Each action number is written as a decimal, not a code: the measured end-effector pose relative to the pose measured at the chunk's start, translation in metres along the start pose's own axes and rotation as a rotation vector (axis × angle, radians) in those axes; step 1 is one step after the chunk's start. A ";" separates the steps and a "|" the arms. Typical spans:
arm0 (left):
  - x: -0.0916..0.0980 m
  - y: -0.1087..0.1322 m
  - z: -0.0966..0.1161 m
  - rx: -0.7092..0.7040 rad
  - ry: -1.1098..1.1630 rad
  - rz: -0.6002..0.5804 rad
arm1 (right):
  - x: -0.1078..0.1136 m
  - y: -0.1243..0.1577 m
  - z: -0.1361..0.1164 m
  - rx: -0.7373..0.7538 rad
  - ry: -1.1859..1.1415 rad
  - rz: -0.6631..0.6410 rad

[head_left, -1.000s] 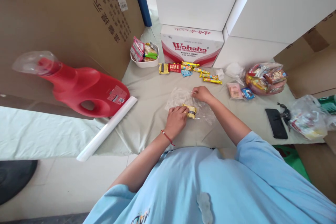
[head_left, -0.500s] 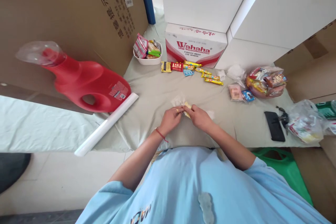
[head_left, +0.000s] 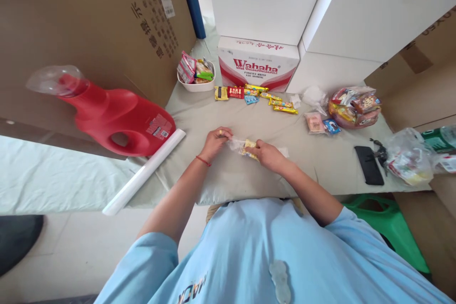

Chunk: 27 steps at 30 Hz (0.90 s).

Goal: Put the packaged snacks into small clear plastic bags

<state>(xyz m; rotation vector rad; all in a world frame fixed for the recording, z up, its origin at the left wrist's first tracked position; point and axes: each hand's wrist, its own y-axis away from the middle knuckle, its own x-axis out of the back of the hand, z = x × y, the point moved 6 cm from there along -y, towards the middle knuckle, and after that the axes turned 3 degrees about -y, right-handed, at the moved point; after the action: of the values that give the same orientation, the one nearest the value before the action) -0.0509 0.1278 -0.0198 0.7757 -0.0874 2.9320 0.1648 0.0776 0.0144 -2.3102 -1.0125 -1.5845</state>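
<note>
My left hand (head_left: 215,140) is closed, pinching one end of a clear plastic bag (head_left: 237,144) at the middle of the cloth-covered table (head_left: 228,175). My right hand (head_left: 268,154) is closed around the other end, where a yellow snack packet (head_left: 248,147) shows inside the bag. The bag is pulled tight between the two hands, just above the cloth. A red string bracelet is on my left wrist.
A red detergent jug (head_left: 117,118) and a white roll (head_left: 144,173) lie at the left. Behind are a white bowl of snacks (head_left: 197,76), a row of small packets (head_left: 254,94), a Wahaha box (head_left: 258,64), a snack bag (head_left: 354,106), a black phone (head_left: 368,165) and a plastic bag (head_left: 409,156).
The flat bag with the yellow packet inside has been gathered up. Both hands met over it, then my left hand drew its end leftward, stretching the bag out.
</note>
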 end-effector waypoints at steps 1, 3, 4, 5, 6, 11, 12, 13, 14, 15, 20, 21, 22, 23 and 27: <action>0.007 0.006 -0.006 0.022 -0.001 0.031 | -0.001 -0.001 0.002 0.001 -0.017 0.006; 0.020 0.017 -0.017 0.063 -0.008 0.086 | -0.004 -0.002 0.006 0.001 -0.044 0.015; 0.025 0.020 -0.021 0.081 -0.011 0.112 | -0.005 -0.003 0.008 0.003 -0.053 0.015; 0.028 0.021 -0.023 0.096 -0.009 0.139 | -0.006 -0.004 0.009 0.003 -0.059 0.016; 0.029 0.020 -0.024 0.111 -0.022 0.156 | -0.007 -0.005 0.010 0.004 -0.061 0.014; 0.003 0.005 -0.010 0.155 -0.211 0.045 | -0.001 -0.005 0.005 -0.003 -0.057 0.000; -0.003 0.004 -0.006 0.152 -0.239 0.014 | 0.001 -0.003 0.004 -0.004 -0.070 0.004; -0.007 0.005 -0.003 0.142 -0.253 -0.008 | 0.003 -0.002 0.003 -0.008 -0.088 0.017; -0.010 0.006 0.000 0.130 -0.268 -0.028 | 0.006 -0.001 0.002 -0.013 -0.109 0.037; -0.012 0.009 0.002 0.118 -0.278 -0.042 | 0.008 0.000 0.002 -0.017 -0.128 0.060; -0.004 0.023 0.008 0.151 -0.264 -0.051 | 0.006 0.002 0.004 -0.004 -0.172 0.088; -0.004 0.026 0.011 0.167 -0.254 -0.049 | 0.004 0.002 0.004 0.000 -0.181 0.087; -0.006 0.028 0.016 0.179 -0.242 -0.046 | 0.003 0.001 0.003 0.004 -0.191 0.088; -0.010 0.031 0.022 0.184 -0.227 -0.044 | 0.002 0.001 0.003 0.006 -0.202 0.091; -0.039 0.044 0.058 0.112 -0.184 -0.045 | 0.002 0.002 0.003 0.038 -0.301 0.122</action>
<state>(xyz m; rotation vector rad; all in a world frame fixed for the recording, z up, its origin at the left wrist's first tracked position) 0.0058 0.0755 0.0102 1.0477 0.0796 2.8367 0.1690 0.0784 0.0157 -2.5815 -0.9279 -1.1868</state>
